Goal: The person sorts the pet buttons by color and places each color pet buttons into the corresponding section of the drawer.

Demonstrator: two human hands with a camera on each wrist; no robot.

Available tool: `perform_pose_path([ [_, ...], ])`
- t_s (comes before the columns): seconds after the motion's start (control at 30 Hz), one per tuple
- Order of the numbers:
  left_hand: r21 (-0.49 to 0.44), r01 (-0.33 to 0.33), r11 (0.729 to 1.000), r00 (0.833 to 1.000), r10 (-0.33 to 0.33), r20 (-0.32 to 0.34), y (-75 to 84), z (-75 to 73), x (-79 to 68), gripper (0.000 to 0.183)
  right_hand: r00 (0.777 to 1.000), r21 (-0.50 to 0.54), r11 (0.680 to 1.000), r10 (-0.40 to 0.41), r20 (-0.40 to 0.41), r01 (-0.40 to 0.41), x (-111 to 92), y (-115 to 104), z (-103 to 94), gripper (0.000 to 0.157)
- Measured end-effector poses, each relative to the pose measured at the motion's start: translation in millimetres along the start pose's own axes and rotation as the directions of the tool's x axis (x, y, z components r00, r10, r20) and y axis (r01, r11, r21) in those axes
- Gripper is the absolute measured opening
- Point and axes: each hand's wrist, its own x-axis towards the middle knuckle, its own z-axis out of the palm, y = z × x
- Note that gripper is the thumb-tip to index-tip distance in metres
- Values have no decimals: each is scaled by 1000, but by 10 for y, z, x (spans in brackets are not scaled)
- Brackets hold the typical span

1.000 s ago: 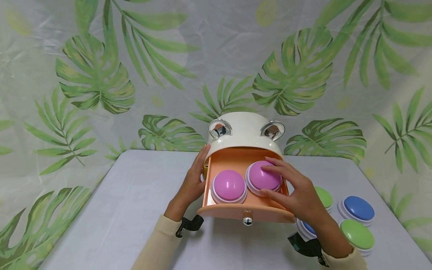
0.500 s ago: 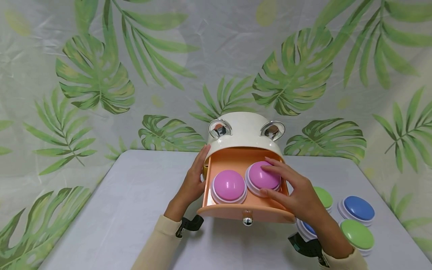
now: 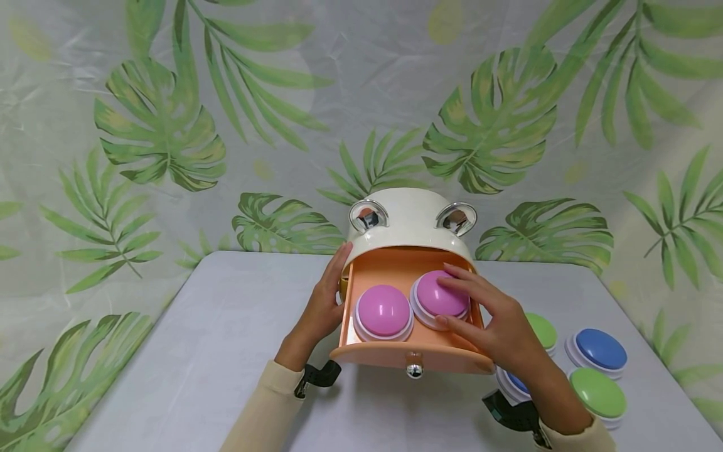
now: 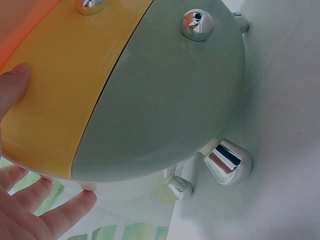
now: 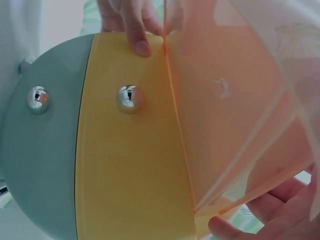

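A small drawer cabinet (image 3: 407,216) has a white rounded top with two silver rings. Its top drawer (image 3: 378,353), orange with a silver knob, is pulled out; the yellow drawer (image 4: 65,90) and green drawer (image 4: 165,95) below are closed. Inside the orange one sit two pink push buttons with white bases. My right hand (image 3: 503,320) grips the right pink button (image 3: 436,300), thumb at its near edge and fingertips over its dome. The left pink button (image 3: 384,309) sits beside it, untouched. My left hand (image 3: 319,307) holds the cabinet's left side, thumb on the yellow front.
To the right on the white table (image 3: 237,314) stand blue and green push buttons, including a blue button (image 3: 601,348) and a green button (image 3: 597,392). Others are partly hidden behind my right arm. A leaf-patterned cloth (image 3: 373,81) hangs behind the table.
The right pink button has shifted very slightly left in the drawer under my right fingers. Both hands and the cabinet have hardly moved.
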Motion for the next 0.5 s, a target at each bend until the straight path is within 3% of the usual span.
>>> perform_pose_path([
  [0.5, -16, 10, 1000, 1000, -10, 6, 15, -4, -8, 81, 998, -49, 997, -59, -28, 58, -22, -72, -80, 64],
])
